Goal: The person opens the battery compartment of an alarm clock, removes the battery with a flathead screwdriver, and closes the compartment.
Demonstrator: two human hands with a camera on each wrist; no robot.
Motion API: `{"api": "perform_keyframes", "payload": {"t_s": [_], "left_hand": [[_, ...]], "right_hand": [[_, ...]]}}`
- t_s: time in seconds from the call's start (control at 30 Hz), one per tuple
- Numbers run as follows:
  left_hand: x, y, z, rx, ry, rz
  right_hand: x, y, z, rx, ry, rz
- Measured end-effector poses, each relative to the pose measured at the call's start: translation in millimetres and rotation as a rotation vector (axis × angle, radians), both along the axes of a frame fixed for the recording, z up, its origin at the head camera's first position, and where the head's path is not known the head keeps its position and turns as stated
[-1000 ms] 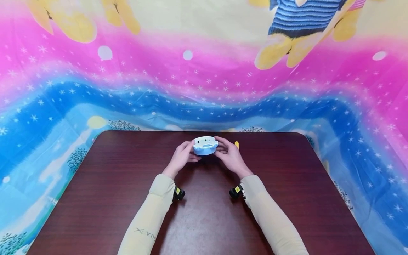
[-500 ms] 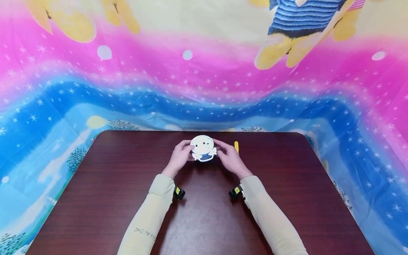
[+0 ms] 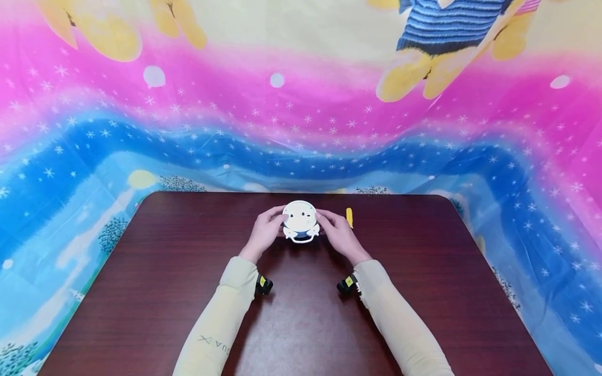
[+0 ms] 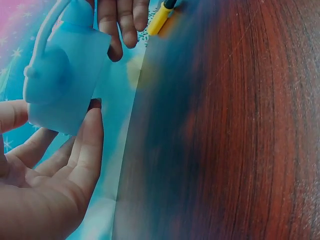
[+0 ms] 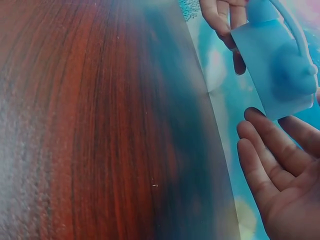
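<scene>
A small round twin-bell alarm clock point(image 3: 300, 213), pale blue with a white flat side, is held up over the far part of the table. That flat side, marked with small dark spots, faces the head camera. Its two bells and carrying handle point(image 3: 303, 241) point toward the person. My left hand point(image 3: 267, 231) grips one side of the clock, thumb on the flat side. On the other side, my right hand point(image 3: 342, 235) holds it between thumb and fingers. In the left wrist view, fingers lie beneath the clock's blue body point(image 4: 75, 75); the side turned down is hidden.
A short yellow stick-like thing with a dark end point(image 3: 349, 217) lies on the dark red wood table point(image 3: 301, 324), just right of my right hand. A patterned cloth point(image 3: 301, 120) hangs behind the table's far edge.
The clock has been tilted: its rim faced the head camera before, and now the round flat side does, with bells and handle swung toward the person. Both hands keep holding it.
</scene>
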State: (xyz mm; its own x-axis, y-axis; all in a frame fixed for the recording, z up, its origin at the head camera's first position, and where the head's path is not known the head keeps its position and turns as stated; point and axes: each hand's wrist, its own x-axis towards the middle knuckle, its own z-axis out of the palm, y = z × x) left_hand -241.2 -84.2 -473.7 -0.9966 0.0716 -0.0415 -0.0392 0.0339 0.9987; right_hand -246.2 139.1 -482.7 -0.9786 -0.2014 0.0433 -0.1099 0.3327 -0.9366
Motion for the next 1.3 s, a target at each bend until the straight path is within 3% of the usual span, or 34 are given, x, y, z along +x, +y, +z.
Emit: {"api": "perform_keyframes", "payload": {"t_s": [0.43,0.67,0.8,1.0,1.3], "left_hand": [[0.1,1.7,-4.4,-0.067,0.034,0.001],[0.6,2.7,-7.6,-0.118,0.045,-0.002],[2.0,3.1,-8.4,-0.228,0.068,0.015],[5.7,5.1,-6.3,-0.439,0.109,0.028],[6.2,6.3,-5.8,-0.553,0.154,0.027]], "right_hand": [[0.1,-3.3,-4.3,0.095,-0.011,-0.017],[0.9,-3.6,-7.3,0.093,-0.042,-0.005],[2.9,-4.3,-7.9,0.091,-0.055,-0.002],[5.0,-5.8,-10.3,0.183,0.003,-0.027],[5.3,-6.2,-12.8,0.226,0.037,-0.029]]}}
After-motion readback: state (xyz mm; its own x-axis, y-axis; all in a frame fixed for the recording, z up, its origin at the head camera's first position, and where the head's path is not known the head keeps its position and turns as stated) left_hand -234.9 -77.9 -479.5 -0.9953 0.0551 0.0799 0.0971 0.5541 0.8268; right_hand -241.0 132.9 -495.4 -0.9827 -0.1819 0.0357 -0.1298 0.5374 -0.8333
